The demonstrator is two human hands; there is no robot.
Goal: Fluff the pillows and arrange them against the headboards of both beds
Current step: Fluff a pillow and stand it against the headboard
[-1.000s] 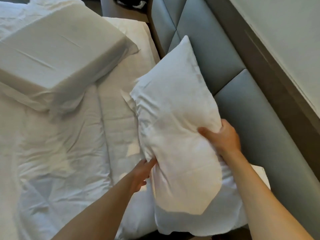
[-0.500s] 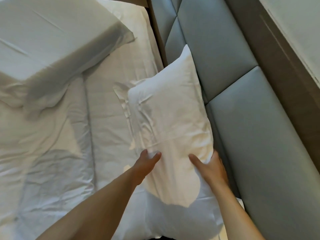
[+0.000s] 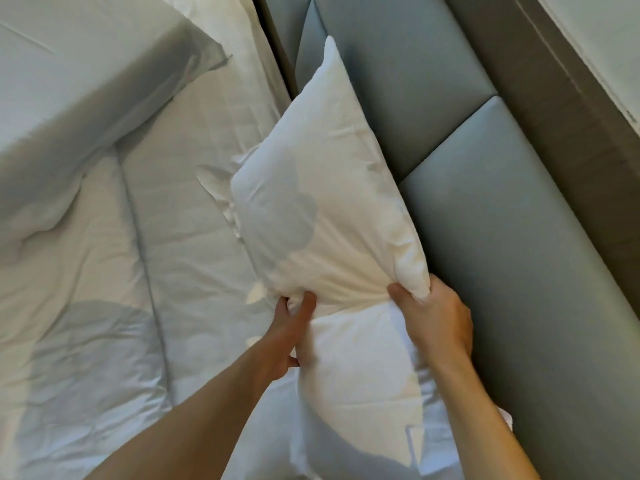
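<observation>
The pillow [image 3: 322,216] is white, plump and softly creased, standing on its long edge with its far corner pointing toward 12 o'clock. A grey shadow patch crosses its middle, and the cloth is pinched into radiating folds where it is squeezed. Its right side leans against the grey-blue padded headboard [image 3: 502,220], which runs from 12 o'clock down to 4 o'clock; its left side rises above the white bed sheet [image 3: 194,188].

Both hands pinch the pillow across its narrowed waist. The left hand [image 3: 289,336] sits at about 7 o'clock from the pillow's centre, thumb pressed into the front face and fingers curled behind (only partly seen). The right hand [image 3: 438,323] sits at about 5 o'clock, closed round the edge nearest the headboard, with a bulge of cloth poking out above its knuckles. So each grip is closed tight on pillow fabric, and the fuller bulk of the pillow stands beyond the hands toward 12 o'clock, the rest hanging below them toward 6.

A folded white duvet [image 3: 76,84] lies at 10 o'clock on the bed.
</observation>
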